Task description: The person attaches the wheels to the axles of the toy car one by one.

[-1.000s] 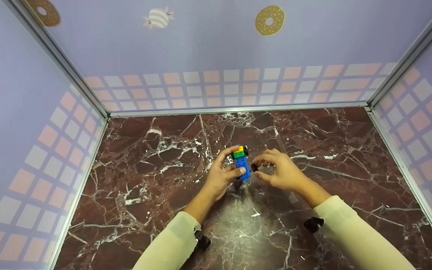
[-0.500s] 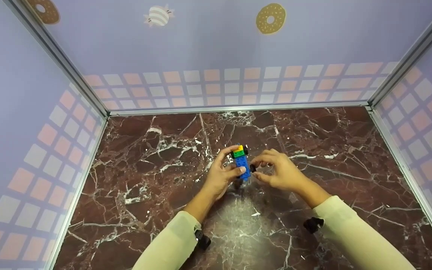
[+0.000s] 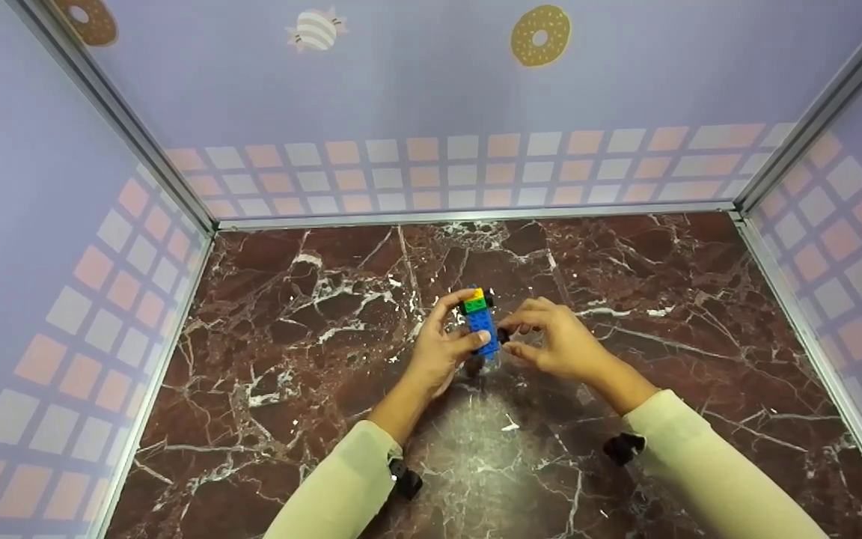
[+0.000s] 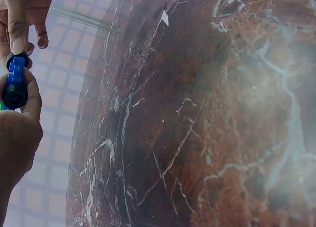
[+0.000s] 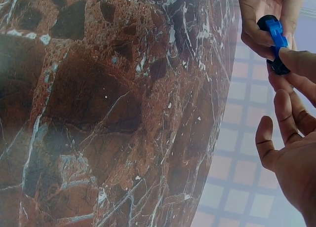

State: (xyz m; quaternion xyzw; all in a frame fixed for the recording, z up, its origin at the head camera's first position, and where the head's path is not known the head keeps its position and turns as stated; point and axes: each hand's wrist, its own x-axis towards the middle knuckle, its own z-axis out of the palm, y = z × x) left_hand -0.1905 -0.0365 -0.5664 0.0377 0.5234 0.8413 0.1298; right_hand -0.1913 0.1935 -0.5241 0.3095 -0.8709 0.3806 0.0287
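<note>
A toy brick car (image 3: 480, 322) is held by my left hand (image 3: 435, 352), thumb on its blue studded top and a finger along its far end. Yellow and green bricks (image 3: 477, 301) sit at that far end, with a black wheel (image 3: 488, 298) beside them. My right hand (image 3: 562, 340) pinches another black wheel (image 3: 504, 335) right at the car's near right side. In the left wrist view, the blue end (image 4: 16, 74) shows between two wheels, the left one (image 4: 15, 96) near the left fingers. The right wrist view shows the right thumb pressing at a wheel (image 5: 280, 67).
The tabletop (image 3: 326, 404) is dark red marble pattern with white veins. Purple panels (image 3: 431, 97) with checked bands and sweets prints wall it in at the back and sides. A black wrist camera (image 3: 405, 479) sits on the left sleeve, another (image 3: 624, 448) on the right.
The pinched wheel has come closer against the car's side, narrowing the gap seen earlier. The car has shifted very slightly left and away. Both hands keep their hold.
</note>
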